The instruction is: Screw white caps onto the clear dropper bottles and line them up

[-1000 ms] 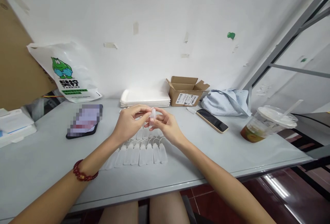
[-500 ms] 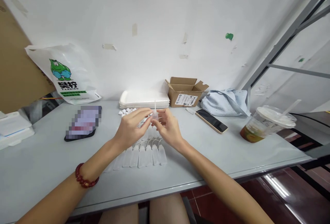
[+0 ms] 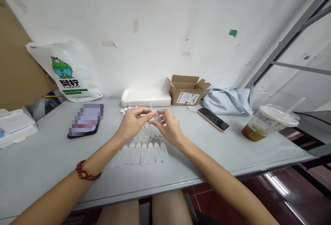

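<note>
A small translucent plastic squeeze bottle (image 3: 157,117) with a thin curved white spout is held up over the table between my hands. My right hand (image 3: 171,128) grips the bottle's body between thumb and fingers. At its neck, below the spout, the thumb and fingertips of my left hand (image 3: 132,122) are pinched together. Underneath, similar squeeze bottles (image 3: 144,154) with bent spouts lie side by side in rows on the grey table (image 3: 207,156); my hands partly hide the back row. Small white caps (image 3: 125,110) are piled behind my left hand.
A stack of white sheets or envelopes (image 3: 146,97) and an open cardboard box (image 3: 187,92) stand by the wall. To the right are a phone (image 3: 213,119), a light-blue cloth bag (image 3: 227,100) and a drink cup (image 3: 269,123). Another phone (image 3: 86,121) and a plastic bag (image 3: 67,73) are left.
The held bottle has gone from upright to tilted, its spout now leaning left. My left fingers have closed in at its neck. The view has shifted slightly.
</note>
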{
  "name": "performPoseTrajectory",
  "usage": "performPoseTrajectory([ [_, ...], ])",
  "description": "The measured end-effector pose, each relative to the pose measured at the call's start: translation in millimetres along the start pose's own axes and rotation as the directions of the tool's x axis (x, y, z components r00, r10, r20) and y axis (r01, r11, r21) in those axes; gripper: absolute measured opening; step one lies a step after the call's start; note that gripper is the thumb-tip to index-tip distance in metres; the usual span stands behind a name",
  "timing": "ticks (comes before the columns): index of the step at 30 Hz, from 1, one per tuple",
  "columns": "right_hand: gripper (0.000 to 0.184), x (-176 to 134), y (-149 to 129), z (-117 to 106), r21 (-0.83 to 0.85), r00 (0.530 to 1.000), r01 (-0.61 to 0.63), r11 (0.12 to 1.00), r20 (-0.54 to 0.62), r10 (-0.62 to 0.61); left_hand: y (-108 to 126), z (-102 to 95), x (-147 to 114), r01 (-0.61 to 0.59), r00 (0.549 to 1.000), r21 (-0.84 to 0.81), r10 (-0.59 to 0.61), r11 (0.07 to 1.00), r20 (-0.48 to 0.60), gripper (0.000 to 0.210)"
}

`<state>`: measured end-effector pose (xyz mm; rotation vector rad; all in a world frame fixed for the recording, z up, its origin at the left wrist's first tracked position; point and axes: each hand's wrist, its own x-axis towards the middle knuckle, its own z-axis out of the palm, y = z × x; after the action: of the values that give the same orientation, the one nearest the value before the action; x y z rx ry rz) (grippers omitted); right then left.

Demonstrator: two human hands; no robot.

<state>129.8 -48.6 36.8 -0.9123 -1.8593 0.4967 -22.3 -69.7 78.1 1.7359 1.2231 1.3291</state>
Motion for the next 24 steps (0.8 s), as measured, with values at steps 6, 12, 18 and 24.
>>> performPoseTrajectory([
  [6,0.033,1.8,-8.6,-3.2,0.234,0.995,-0.087,0.968,0.075,0.071,-11.4,-4.7,5.8,-0.028,0.993,0.002,0.028,1.000,0.114,0.025],
  [12,0.027,8.2,-14.7,-9.3,0.384,0.961,-0.276,0.881,0.104,0.255,-13.0,-3.7,2.5,-0.236,0.959,0.346,0.275,0.908,-0.068,0.025],
  [18,0.035,14.4,-17.2,-20.1,0.450,0.930,-0.365,0.815,0.141,0.339,-7.7,-3.5,-2.4,-0.648,0.747,0.483,0.614,0.588,0.256,0.034],
  [24,0.029,16.4,-21.9,-25.5,0.445,0.911,-0.413,0.795,0.219,0.350,-6.7,0.5,-3.9,-0.689,0.708,0.499,0.637,0.525,0.305,0.030],
])
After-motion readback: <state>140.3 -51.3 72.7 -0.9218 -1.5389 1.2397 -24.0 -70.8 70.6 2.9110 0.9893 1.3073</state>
